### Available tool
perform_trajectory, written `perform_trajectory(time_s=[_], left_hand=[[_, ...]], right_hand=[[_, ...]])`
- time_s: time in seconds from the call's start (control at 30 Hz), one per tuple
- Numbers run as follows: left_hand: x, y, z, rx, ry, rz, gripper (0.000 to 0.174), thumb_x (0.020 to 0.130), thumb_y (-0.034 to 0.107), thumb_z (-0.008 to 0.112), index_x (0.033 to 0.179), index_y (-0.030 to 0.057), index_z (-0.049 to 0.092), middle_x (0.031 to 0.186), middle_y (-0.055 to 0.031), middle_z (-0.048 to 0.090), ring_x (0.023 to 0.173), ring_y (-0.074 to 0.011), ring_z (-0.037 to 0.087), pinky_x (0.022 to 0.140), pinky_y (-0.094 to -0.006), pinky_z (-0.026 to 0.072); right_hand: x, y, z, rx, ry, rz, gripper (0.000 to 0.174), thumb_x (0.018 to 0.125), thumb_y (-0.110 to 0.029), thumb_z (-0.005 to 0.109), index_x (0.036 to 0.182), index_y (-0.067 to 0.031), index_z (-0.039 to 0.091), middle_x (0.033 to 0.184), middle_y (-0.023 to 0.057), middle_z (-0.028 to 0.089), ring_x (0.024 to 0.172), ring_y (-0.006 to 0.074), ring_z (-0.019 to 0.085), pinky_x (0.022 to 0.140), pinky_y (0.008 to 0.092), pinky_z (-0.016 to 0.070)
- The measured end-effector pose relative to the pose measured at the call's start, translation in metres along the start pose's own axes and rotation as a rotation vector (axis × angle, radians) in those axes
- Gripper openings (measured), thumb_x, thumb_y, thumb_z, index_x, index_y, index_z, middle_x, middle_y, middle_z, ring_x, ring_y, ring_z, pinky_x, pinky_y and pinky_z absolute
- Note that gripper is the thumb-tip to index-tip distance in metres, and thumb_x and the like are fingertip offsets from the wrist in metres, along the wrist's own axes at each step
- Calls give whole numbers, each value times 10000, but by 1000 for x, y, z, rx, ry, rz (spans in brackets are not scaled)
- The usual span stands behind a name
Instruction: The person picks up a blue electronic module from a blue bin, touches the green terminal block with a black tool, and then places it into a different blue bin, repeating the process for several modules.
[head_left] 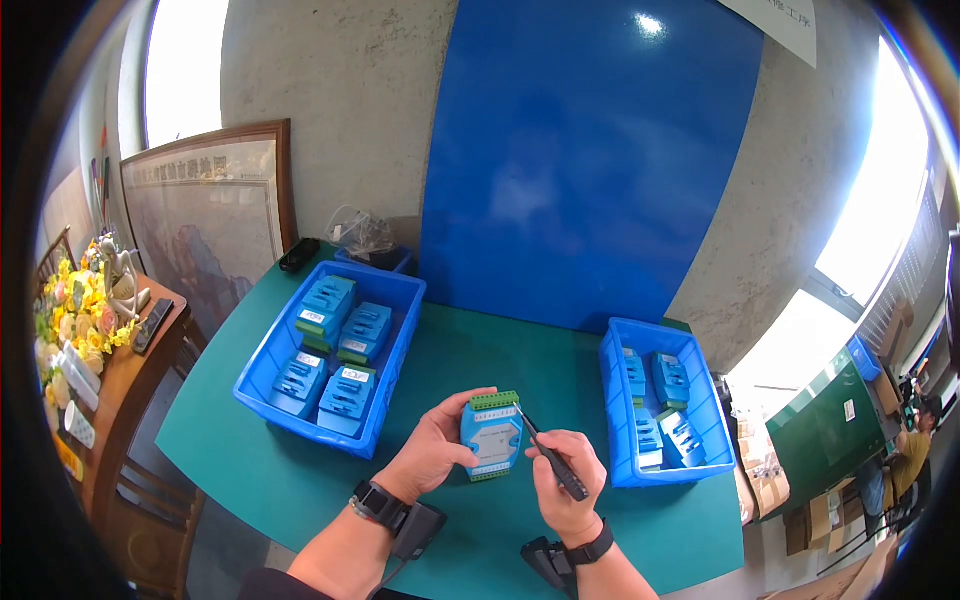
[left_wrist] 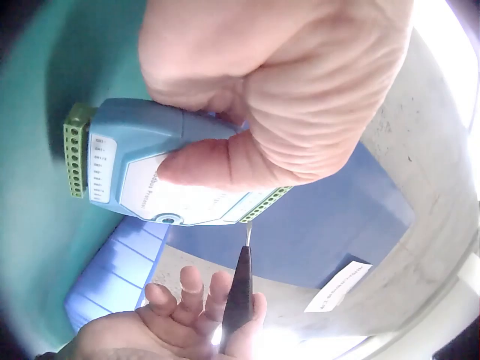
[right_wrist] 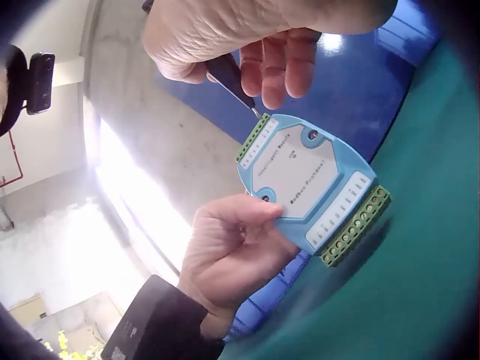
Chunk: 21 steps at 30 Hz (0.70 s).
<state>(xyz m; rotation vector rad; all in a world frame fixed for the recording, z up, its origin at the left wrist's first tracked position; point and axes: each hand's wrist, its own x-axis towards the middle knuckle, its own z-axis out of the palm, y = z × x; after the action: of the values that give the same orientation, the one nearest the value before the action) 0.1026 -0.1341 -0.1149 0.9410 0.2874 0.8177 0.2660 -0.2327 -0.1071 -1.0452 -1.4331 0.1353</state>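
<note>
A light blue module [head_left: 492, 440] with green terminal strips on two opposite ends is held above the table by the left hand [head_left: 437, 448], its thumb lying on the labelled face [right_wrist: 300, 169]. The right hand [head_left: 568, 482] grips a black-handled screwdriver [head_left: 562, 468]. In the left wrist view the screwdriver's metal tip [left_wrist: 248, 234] is at the green strip [left_wrist: 266, 205] on one end; whether it sits in a screw cannot be told. Both hands wear wrist straps with cameras.
On the green table [head_left: 480, 350], a blue bin [head_left: 375, 425] at left and another blue bin [head_left: 625, 400] at right hold several blue modules. A blue panel [head_left: 590, 150] rises behind. Further left, a wooden table [head_left: 125, 400] bears flowers.
</note>
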Motion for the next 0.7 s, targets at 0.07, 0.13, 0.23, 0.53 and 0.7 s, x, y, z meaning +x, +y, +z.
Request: perform_trajectory(time_s=[0.07, 0.13, 0.23, 0.53, 0.7], left_hand=[[0, -1, 0, 0, -6, 1, 832, 509, -139, 563, 1313, 59, 485, 1249, -80, 559, 1162, -217, 540, 1022, -362, 427], [1, -3, -1, -3, -19, 7, 831, 509, -140, 561, 1312, 59, 485, 1245, -80, 562, 1159, -215, 543, 1020, -361, 431], [0, -3, 0, 10, -24, 4, 832, 508, -143, 559, 1313, 59, 484, 1233, -77, 568, 1149, -209, 547, 1011, -354, 438], [0, -4, -1, 34, -27, 2, 816, 517, -145, 546, 1305, 56, 490, 1227, -77, 569, 1129, -204, 556, 996, -339, 448], [-1, -3, 1, 19, -35, 8, 805, 514, -126, 552, 1296, 56, 500, 1227, -83, 573, 1129, -206, 557, 986, -339, 455]], right_hand=[[0, 0, 0, -15, -22, -27, 215, 782, 50, 594, 996, 31, 591, 943, 159, 599, 752, 209, 665, 672, 290, 542], [2, -6, 2, -20, -45, -60, 229, 760, 58, 602, 986, 20, 602, 947, 162, 601, 738, 213, 667, 666, 291, 544], [2, -7, 3, -91, -74, -76, 239, 732, 77, 605, 959, 7, 627, 947, 162, 602, 720, 218, 669, 657, 291, 545], [5, -17, 4, -83, -111, -83, 275, 653, 18, 673, 917, -57, 684, 937, 150, 627, 746, 249, 655, 633, 309, 530], [2, -10, 1, -21, 9, -54, 257, 693, 27, 652, 946, -25, 658, 935, 165, 622, 723, 238, 663, 629, 296, 534]])
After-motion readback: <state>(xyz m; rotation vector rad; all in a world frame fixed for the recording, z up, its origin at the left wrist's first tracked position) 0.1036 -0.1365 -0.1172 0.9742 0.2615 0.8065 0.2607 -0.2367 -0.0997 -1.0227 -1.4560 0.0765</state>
